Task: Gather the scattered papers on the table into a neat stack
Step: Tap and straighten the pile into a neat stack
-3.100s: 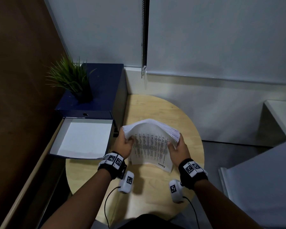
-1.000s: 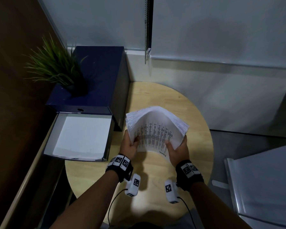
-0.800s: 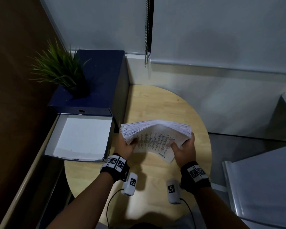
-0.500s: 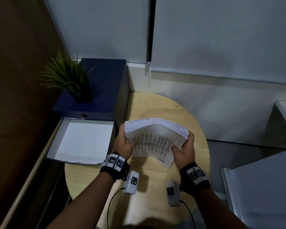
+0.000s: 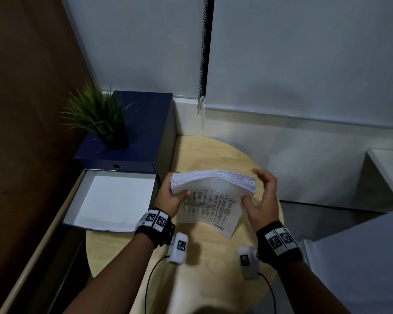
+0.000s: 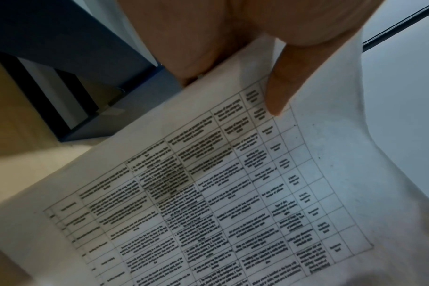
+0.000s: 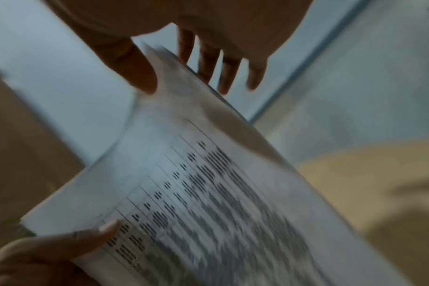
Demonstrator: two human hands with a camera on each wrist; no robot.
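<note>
- Round wooden table point(image 5: 204, 270) shoved into a corner, pale roller blinds behind it with a bead chain point(image 5: 201, 55) hanging down the gap.
- Far left is a dark wood wall, then a navy storage box point(image 5: 143, 123) with a little fake grass plant point(image 5: 95, 112) sitting on top.
- Right in front of that box, an open box lid point(image 5: 114, 200), white inside, hangs partly over the table's left edge.
- left hand point(image 5: 170, 200) is gripping the left edge of the paper stack point(image 5: 213, 196), thumb pressed on the printed table on the front sheet.
- Stack is held up on edge above the table, sheets bowed and a bit fanned along the top.
- right hand point(image 5: 262, 200) is loose, fingers spread at the right edge, thumb touching the front sheet, not clamped on anything.
- Over on the far right there's a white ledge point(image 5: 390, 164).
</note>
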